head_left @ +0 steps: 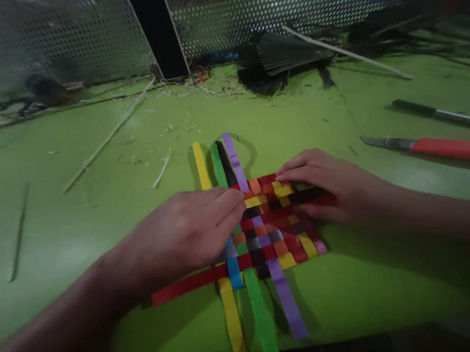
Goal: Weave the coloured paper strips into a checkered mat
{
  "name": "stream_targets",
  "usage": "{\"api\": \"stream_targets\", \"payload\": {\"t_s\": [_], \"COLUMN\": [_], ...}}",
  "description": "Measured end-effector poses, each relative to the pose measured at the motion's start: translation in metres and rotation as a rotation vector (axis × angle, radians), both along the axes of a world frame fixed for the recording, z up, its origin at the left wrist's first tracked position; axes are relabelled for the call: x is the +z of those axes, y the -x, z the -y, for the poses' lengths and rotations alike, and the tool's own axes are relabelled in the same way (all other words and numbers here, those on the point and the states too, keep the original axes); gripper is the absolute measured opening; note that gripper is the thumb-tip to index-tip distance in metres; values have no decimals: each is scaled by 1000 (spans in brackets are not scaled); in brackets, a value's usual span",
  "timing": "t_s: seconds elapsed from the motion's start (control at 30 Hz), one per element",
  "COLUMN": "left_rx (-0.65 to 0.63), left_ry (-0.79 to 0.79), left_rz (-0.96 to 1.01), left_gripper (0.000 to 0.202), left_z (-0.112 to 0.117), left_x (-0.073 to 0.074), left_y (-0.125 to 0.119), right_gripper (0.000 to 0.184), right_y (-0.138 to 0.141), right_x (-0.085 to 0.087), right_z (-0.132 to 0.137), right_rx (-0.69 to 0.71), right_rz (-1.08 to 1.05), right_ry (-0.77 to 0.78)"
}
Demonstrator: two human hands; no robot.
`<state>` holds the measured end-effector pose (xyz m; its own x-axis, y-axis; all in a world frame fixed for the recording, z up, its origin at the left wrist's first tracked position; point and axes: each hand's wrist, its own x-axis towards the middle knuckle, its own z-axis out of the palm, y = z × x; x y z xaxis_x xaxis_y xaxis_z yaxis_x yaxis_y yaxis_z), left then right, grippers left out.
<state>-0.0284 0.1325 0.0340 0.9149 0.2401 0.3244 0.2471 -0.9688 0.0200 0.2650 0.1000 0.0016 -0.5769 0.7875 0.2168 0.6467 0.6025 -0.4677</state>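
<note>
dim | glare on left tabletop [49, 209] | soft shadows | edges blurred

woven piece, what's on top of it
The left hand lies over the left part of the woven piece, the right hand over its upper right part. Between them its multicoloured weave shows; whatever lies directly beneath each hand is covered and cannot be seen.

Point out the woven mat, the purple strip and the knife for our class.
Woven mat [263, 230]: head view, on the checks near its middle.
Purple strip [288, 300]: head view, on its near loose end.
Knife [437, 147]: head view, on its red handle.
</note>
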Motion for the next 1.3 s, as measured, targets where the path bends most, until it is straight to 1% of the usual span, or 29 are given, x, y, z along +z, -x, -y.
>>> {"api": "stream_targets", "payload": {"t_s": [0.1,0.2,0.3,0.37,0.43,0.57,0.7,0.83,0.9,0.97,1.03,1.1,1.13,1.2,1.3], "left_rx": [-15,-22,-22,-26,-38,-35,-39,-55,-47,-32,-37,-33,-21,19,53], "left_ry": [-22,-4,18,27,35,87,117,191,226,219,142,31,-19,-87,-100], "left_rz": [34,51,53,37,15,-7,41,65,75,83,117,162,181,219,255], "left_gripper": [36,35,32,27,22,16,23,21,19,18,17,18,19,23,21], "left_z": [0,-1,-1,-2,-3,-9,-13,-15,-15,-14,-13,-10,-8,-5,-3], "left_x": [-2,-3,-3,-3,-3,-7,-13,-12,-10,-8,-7,-7,-7,-7,-7], "left_y": [2,2,2,3,4,3,3,4,4,2,0,-2,-3,-5,-4], "right_gripper": [38,32,24,26,27,23,25,23,21,21,22,21,21,21,21], "right_y": [1,1,1,1,0,0,2,-1,-1,2,11,25,34,49,62], "right_x": [1,-1,-2,-2,0,3,2,3,9,21,37,53,59,65,62], "right_z": [3,4,2,0,-1,-3,-3,-7,-8,-7,-4,-1,0,-1,-8], "right_rx": [-5,8,63,112,142,136,124,142,165,176,156,100,58,23,31], "right_rz": [-11,-14,17,48,81,88,50,43,63,131,184,167,142,102,53], "right_ry": [-38,-90,-162,-218,-241,-207,-156,-98,-84,-96,-126,-119,-82,23,240]}}
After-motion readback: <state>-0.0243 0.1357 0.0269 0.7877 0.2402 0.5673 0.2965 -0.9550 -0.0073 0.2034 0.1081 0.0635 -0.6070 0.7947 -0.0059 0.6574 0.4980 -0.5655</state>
